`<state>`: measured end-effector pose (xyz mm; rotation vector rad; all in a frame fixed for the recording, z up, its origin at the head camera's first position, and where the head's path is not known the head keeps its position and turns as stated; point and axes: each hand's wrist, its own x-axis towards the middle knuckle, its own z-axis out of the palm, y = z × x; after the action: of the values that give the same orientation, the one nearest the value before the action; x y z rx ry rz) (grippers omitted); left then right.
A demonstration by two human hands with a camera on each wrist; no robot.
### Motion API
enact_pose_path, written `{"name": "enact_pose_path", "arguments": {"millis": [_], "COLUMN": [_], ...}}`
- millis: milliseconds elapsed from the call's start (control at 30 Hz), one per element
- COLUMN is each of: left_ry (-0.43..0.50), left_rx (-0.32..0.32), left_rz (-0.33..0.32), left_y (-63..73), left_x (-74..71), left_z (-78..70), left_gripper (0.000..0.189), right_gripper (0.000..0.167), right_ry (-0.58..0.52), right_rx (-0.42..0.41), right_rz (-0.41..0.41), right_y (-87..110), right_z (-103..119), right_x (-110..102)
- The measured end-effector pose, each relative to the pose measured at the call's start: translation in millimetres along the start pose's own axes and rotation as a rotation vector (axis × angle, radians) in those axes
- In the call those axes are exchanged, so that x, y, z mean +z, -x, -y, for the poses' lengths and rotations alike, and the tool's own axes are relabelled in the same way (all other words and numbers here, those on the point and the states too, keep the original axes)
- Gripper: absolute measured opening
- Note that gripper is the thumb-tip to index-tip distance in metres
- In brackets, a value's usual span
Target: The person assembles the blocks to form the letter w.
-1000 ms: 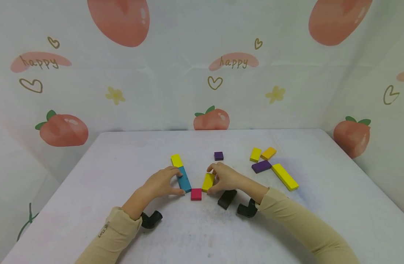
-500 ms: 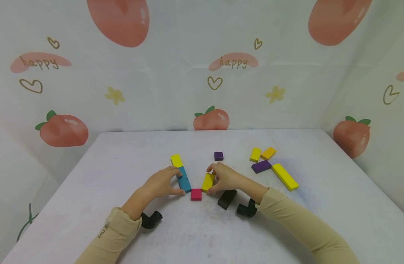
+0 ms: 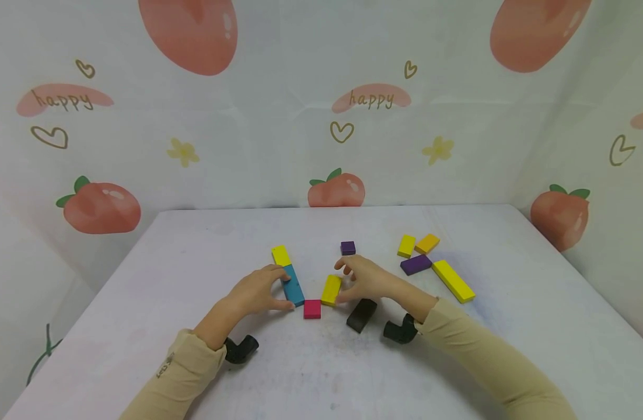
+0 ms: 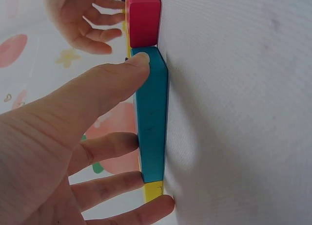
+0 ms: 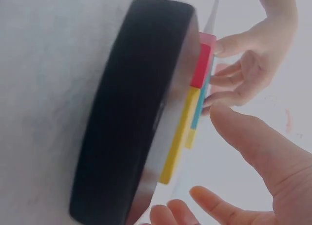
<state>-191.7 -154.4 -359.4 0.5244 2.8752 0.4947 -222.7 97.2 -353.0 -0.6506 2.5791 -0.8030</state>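
In the head view my left hand (image 3: 255, 290) rests at a blue block (image 3: 294, 289). Its thumb touches the block's near end, and fairly straight fingers lie along the top. A short yellow block (image 3: 281, 255) adjoins the blue block's far end, and a red square block (image 3: 312, 309) its near corner. My right hand (image 3: 367, 277) is spread just right of another yellow block (image 3: 331, 290), which slants away from the red one. Nothing is gripped in the right hand; in the right wrist view its thumb (image 5: 248, 137) and fingers are apart.
A black block (image 3: 361, 315) lies below the right hand. Behind that hand sits a small purple block (image 3: 348, 248). Further right are a long yellow block (image 3: 453, 281), a purple block (image 3: 416, 265), a yellow block (image 3: 406, 246) and an orange block (image 3: 427, 243).
My right hand has let go of the yellow block and shifted slightly right, with its fingers lifting off. The left hand and the blocks have kept their places.
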Motion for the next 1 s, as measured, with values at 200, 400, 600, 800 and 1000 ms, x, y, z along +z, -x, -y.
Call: {"name": "enact_pose_path", "arguments": {"millis": [200, 400, 600, 800, 1000], "left_ry": [-0.005, -0.003, -0.010, -0.010, -0.009], "left_rx": [0.002, 0.012, 0.017, 0.007, 0.003], "left_rz": [-0.001, -0.004, -0.005, -0.001, 0.000], "left_y": [-1.0, 0.1, 1.3, 1.1, 0.4], "left_x": [-0.3, -0.4, -1.5, -2.2, -1.3], "left_z": [0.6, -0.1, -0.4, -0.6, -0.2], "left_gripper": [0.054, 0.054, 0.053, 0.054, 0.054], "right_gripper": [0.059, 0.059, 0.066, 0.072, 0.075], "right_ry": [0.011, 0.014, 0.031, 0.051, 0.099], "right_rx": [0.004, 0.004, -0.026, -0.024, -0.015], "right_rz": [0.014, 0.039, 0.064, 0.075, 0.037], "right_y": [10.7, 23.8, 34.0, 43.1, 46.9], "right_z": [-7.8, -13.1, -16.9, -16.1, -13.5], "right_x": [-4.5, -4.8, -0.9, 3.7, 10.0]}}
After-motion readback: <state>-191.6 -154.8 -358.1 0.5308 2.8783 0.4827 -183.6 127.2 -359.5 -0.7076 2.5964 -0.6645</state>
